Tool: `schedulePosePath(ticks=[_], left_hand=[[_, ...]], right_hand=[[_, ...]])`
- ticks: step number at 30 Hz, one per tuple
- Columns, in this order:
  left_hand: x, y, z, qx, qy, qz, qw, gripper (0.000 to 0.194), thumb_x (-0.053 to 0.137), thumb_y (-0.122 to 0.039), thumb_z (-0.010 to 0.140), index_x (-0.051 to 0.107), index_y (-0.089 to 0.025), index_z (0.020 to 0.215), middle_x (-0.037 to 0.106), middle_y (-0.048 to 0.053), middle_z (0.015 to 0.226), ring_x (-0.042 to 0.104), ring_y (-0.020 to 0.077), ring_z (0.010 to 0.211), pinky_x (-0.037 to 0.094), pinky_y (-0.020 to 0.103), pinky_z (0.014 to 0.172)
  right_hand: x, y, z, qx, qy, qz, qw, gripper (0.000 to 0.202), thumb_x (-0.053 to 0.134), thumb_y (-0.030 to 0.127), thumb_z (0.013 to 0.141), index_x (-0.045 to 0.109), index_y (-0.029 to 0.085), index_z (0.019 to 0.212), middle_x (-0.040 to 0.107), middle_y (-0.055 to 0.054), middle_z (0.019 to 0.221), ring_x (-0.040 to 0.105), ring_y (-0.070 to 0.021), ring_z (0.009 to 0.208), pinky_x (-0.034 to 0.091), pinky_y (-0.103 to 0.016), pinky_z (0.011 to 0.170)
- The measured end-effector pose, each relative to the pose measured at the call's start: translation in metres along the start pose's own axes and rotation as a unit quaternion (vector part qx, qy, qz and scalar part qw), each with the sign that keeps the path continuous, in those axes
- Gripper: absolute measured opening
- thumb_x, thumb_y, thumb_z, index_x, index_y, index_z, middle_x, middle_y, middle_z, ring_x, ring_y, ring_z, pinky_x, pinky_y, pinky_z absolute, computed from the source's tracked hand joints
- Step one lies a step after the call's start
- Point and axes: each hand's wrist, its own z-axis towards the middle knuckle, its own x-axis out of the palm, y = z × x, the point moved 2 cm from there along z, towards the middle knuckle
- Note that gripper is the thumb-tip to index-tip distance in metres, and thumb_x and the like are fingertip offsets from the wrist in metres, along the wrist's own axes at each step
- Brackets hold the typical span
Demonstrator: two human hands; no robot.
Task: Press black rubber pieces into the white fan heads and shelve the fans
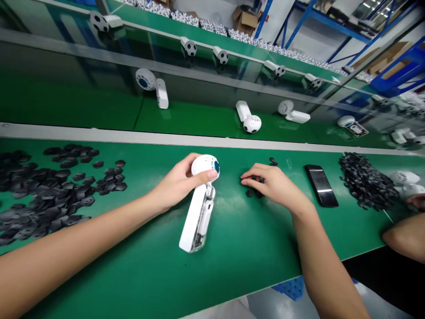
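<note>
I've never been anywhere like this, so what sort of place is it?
Probably a factory assembly line: white ball-headed devices sit along a green strip, black parts lie heaped on the worktable, and a co-worker's arm shows at right.

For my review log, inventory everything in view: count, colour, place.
Table: one, green, foreground.
Opened device: one, white, centre.
Loose pieces: several, black, centre right.
Flat pieces: many, black, left.
Phone: one, black, right.
Heaped pieces: many, black, far right.
Strip: one, green, behind table.
White devices: several, white, on strip.
Patterned devices: several, white-black, background.
Boxes: several, brown, background.
Racking: some, blue, background.
Plastic item: one, blue, below table.
Co-worker's arm: one, bare, right edge.
Left hand: one, bare, holding opened device.
Right hand: one, bare, at loose pieces.
</note>
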Motion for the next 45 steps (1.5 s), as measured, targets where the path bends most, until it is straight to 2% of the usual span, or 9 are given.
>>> schedulePosePath(ticks=[8,15,20,24,27,32,37,42,45], left_hand=[[0.001,0.001,0.0,-0.006,-0.006,-0.077,0.997,0.053,0.073,-0.061,0.092,0.053,-0.028,0.128,0.065,0.003,0.093,0.069,0.0197,0.075,0.057,0.029,0.061],[0.001,0.005,-0.002,-0.047,0.003,-0.136,0.99,0.054,0.065,-0.066,0.094,0.049,-0.026,0.127,0.071,0.006,0.088,0.073,0.0244,0.077,0.055,0.031,0.067],[0.006,0.001,-0.004,-0.054,0.028,-0.171,0.983,0.048,0.061,-0.063,0.097,0.047,-0.025,0.124,0.069,0.005,0.082,0.072,0.0239,0.073,0.057,0.037,0.075],[0.012,-0.005,-0.007,-0.018,0.015,-0.178,0.984,0.046,0.064,-0.057,0.098,0.049,-0.029,0.131,0.066,0.004,0.097,0.071,0.02,0.073,0.057,0.035,0.07],[0.014,-0.012,-0.015,0.009,0.005,-0.114,0.993,0.05,0.06,-0.059,0.101,0.044,-0.03,0.139,0.065,0.003,0.094,0.067,0.0186,0.073,0.053,0.031,0.066],[0.015,-0.03,-0.037,0.155,0.002,0.128,0.98,0.053,0.062,-0.051,0.104,0.039,-0.034,0.149,0.06,0.005,0.12,0.062,0.017,0.097,0.052,0.031,0.084],[0.018,-0.036,-0.046,0.224,0.025,0.3,0.927,0.063,0.06,-0.044,0.104,0.027,-0.036,0.157,0.054,0.009,0.134,0.061,0.0205,0.103,0.052,0.036,0.086],[0.026,-0.029,-0.042,0.259,-0.015,0.327,0.909,0.084,0.076,-0.057,0.09,0.026,-0.033,0.153,0.05,0.011,0.137,0.063,0.0235,0.104,0.053,0.036,0.079],[0.029,-0.022,-0.038,0.261,-0.04,0.332,0.906,0.081,0.077,-0.059,0.09,0.03,-0.034,0.151,0.052,0.011,0.137,0.065,0.0221,0.1,0.052,0.034,0.077]], right_hand=[[0.009,-0.011,0.014,0.01,-0.11,0.007,0.994,0.019,0.064,0.03,0.104,0.082,0.022,0.103,0.077,-0.003,0.102,0.071,-0.0183,0.095,0.053,-0.033,0.089],[0.001,-0.009,0.002,0.0,-0.032,-0.026,0.999,0.019,0.069,0.04,0.101,0.079,0.029,0.115,0.072,-0.001,0.12,0.07,-0.0181,0.104,0.053,-0.034,0.095],[0.012,0.001,0.009,0.007,-0.055,-0.077,0.996,0.025,0.053,0.038,0.109,0.072,0.022,0.11,0.07,-0.006,0.112,0.067,-0.0215,0.101,0.053,-0.038,0.087],[0.019,0.02,0.01,0.043,-0.107,0.089,0.989,0.027,0.058,0.043,0.107,0.073,0.021,0.104,0.073,-0.005,0.101,0.071,-0.0203,0.09,0.057,-0.036,0.084],[0.022,0.042,0.002,0.082,-0.119,0.269,0.952,0.027,0.073,0.048,0.097,0.076,0.022,0.103,0.073,-0.003,0.097,0.074,-0.0167,0.079,0.061,-0.029,0.075],[0.022,0.082,-0.011,0.022,-0.115,0.417,0.901,0.015,0.08,0.036,0.094,0.075,0.022,0.092,0.071,0.001,0.087,0.072,-0.0108,0.071,0.061,-0.021,0.07],[0.029,0.095,-0.016,0.014,-0.142,0.409,0.901,0.011,0.084,0.029,0.089,0.076,0.022,0.087,0.074,0.002,0.083,0.072,-0.0101,0.073,0.06,-0.016,0.067],[0.035,0.102,-0.018,0.002,-0.216,0.342,0.915,0.018,0.088,0.03,0.084,0.073,0.021,0.083,0.074,0.002,0.08,0.071,-0.01,0.067,0.059,-0.017,0.062],[0.039,0.104,-0.02,-0.011,-0.236,0.315,0.919,0.021,0.088,0.031,0.084,0.07,0.021,0.08,0.073,0.001,0.077,0.07,-0.0128,0.066,0.06,-0.022,0.061]])
